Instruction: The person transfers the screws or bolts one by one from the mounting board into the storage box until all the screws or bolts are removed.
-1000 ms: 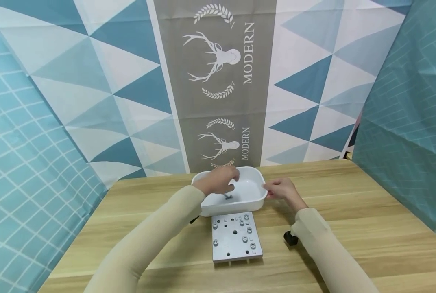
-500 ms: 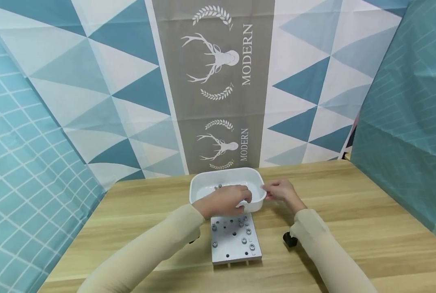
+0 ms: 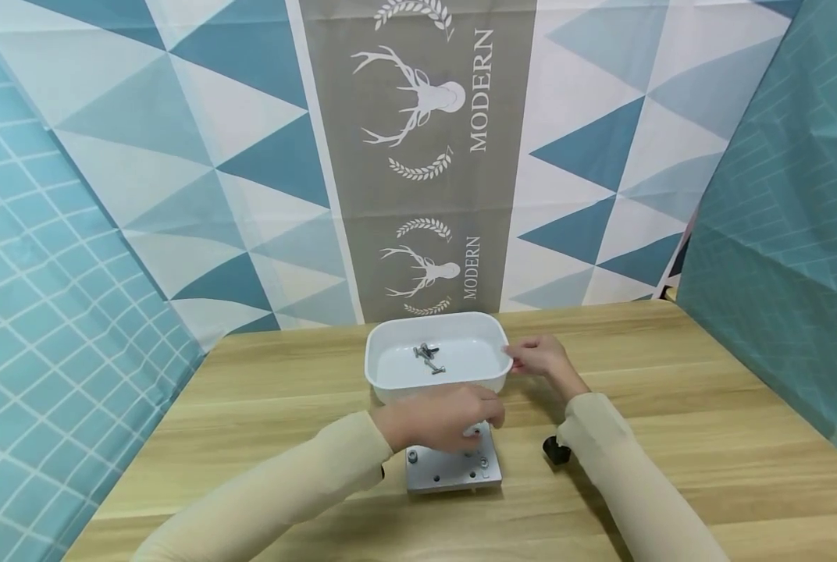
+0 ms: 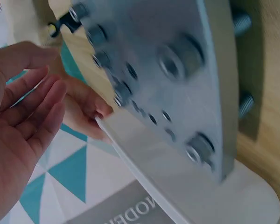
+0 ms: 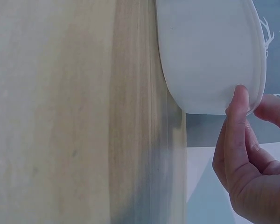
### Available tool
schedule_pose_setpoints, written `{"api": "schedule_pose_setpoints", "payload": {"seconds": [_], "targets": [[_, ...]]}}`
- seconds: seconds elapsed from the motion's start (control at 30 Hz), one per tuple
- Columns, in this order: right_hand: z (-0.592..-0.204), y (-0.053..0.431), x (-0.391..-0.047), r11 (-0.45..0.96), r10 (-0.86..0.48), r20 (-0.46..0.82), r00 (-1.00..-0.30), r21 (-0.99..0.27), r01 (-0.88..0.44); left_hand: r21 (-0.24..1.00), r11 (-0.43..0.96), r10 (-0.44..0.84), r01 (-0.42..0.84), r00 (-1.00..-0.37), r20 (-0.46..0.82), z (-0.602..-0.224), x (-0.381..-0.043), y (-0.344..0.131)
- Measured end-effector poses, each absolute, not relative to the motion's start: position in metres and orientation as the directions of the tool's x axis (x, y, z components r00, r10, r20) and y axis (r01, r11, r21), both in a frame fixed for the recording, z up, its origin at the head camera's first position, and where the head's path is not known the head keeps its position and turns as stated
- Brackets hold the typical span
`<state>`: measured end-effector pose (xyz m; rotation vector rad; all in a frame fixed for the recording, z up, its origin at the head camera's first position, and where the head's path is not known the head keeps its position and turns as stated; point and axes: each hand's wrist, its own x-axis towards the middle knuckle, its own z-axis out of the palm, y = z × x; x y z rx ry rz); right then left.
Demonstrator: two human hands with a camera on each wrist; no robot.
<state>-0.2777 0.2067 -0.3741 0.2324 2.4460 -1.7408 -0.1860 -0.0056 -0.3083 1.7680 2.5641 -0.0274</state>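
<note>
My left hand [image 3: 443, 417] hovers over the metal plate [image 3: 446, 474], fingers loosely bent and holding nothing. In the left wrist view its relaxed fingers [image 4: 42, 100] show beside the plate, clear of the bolts. Several socket-head bolts [image 4: 179, 58] sit in the plate's holes, and threaded ends [image 4: 245, 103] stick out underneath. Behind the plate stands a white plastic bin [image 3: 390, 332] with several loose bolts [image 3: 427, 353] inside. My right hand [image 3: 539, 357] pinches the bin's right end, thumb and fingers either side of the rim, as the right wrist view shows.
A small black object [image 3: 555, 450] lies on the wooden table [image 3: 306, 484], close to the right sleeve. The bin stands near the table's back edge, before a patterned cloth backdrop [image 3: 432, 195]. Blue cloths hang at both sides.
My left hand has come out of the bin, over its front rim, toward me and above the plate. The bolts in the bin are now uncovered. My right hand keeps its hold on the rim.
</note>
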Motion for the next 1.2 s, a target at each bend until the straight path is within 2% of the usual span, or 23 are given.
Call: {"api": "schedule_pose_setpoints", "payload": {"seconds": [0.13, 0.33, 0.53, 0.87, 1.2], "targets": [[-0.374, 0.206, -0.279, 0.332, 0.051, -0.205, -0.977, -0.919, 0.210, -0.025, 0.288, 0.955, 0.957, -0.289, -0.058, -0.310, -0.179, -0.004], [-0.375, 0.205, -0.279, 0.324, 0.046, -0.205, -0.978, -0.923, 0.209, -0.054, 0.279, 0.955, 0.959, -0.283, -0.090, -0.318, -0.172, -0.003], [-0.374, 0.203, -0.278, 0.334, 0.052, -0.204, -0.978, -0.919, 0.210, -0.193, 0.225, 0.968, 0.955, -0.242, -0.067, -0.329, -0.165, -0.004], [-0.369, 0.204, -0.278, 0.332, 0.048, -0.203, -0.978, -0.920, 0.208, -0.345, 0.210, 0.973, 0.915, -0.230, -0.018, -0.336, -0.158, -0.004], [-0.369, 0.207, -0.277, 0.381, 0.071, -0.223, -0.972, -0.895, 0.233, -0.351, 0.226, 0.969, 0.909, -0.248, -0.020, -0.338, -0.155, -0.002]]}}
